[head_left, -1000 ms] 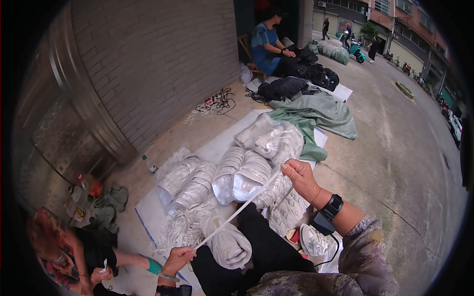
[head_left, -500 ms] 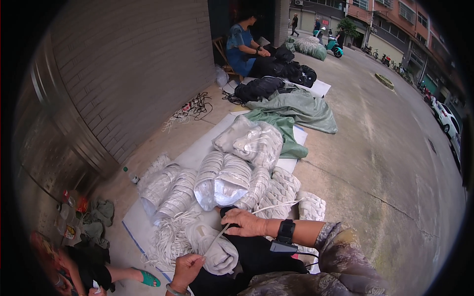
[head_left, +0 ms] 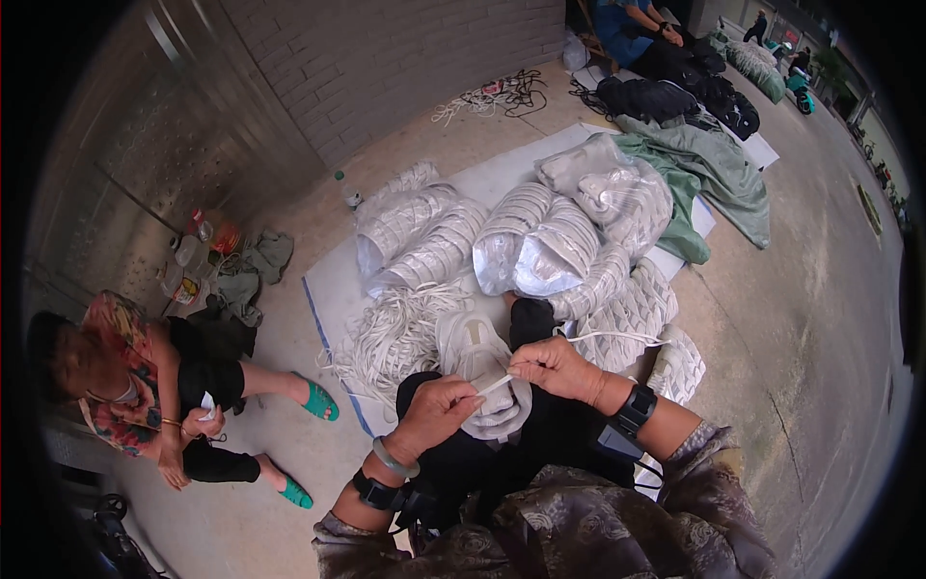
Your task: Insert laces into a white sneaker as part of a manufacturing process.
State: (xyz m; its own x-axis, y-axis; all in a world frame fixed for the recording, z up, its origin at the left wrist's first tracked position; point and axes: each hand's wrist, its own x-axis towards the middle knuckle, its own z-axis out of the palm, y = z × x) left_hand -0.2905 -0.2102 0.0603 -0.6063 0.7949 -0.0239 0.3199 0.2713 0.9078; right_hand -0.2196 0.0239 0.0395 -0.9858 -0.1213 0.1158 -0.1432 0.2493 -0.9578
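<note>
- Hands together over the lap, both on a grey-white shoe upper (head_left: 479,372) lying across the dark trousers (head_left: 540,434).
- Left hand (head_left: 434,415): fingers curled and pressed together, pinching the near end of a flat white lace (head_left: 497,383) just above the upper; jade-coloured bangle and dark band at the wrist.
- Right hand (head_left: 559,367): fingertips pinching the same lace just beside the left hand's grip, knuckles toward the camera; black watch (head_left: 632,413) on the wrist.
- Lace: short taut stretch between the two pinches, touching the top of the upper; farther run trailing from behind the right hand out toward the pile on the right.
- Loose heap of white laces (head_left: 395,333) just left of the upper, on a pale mat (head_left: 333,285) spread on the concrete.
- Clear plastic bags of white uppers (head_left: 540,241) stacked on the mat beyond the hands; more knit uppers (head_left: 637,309) unbagged to the right.
- Green tarp (head_left: 709,183) past the bags, dark bundles (head_left: 675,96) behind it.
- Seated person (head_left: 145,376) well to the left, in a patterned top and green sandals, hands near the knee.
- Second person in blue (head_left: 627,19) far off at the top, beside the brick wall (head_left: 405,58).
- Bottles and a rag (head_left: 222,261) by the metal shutter.
</note>
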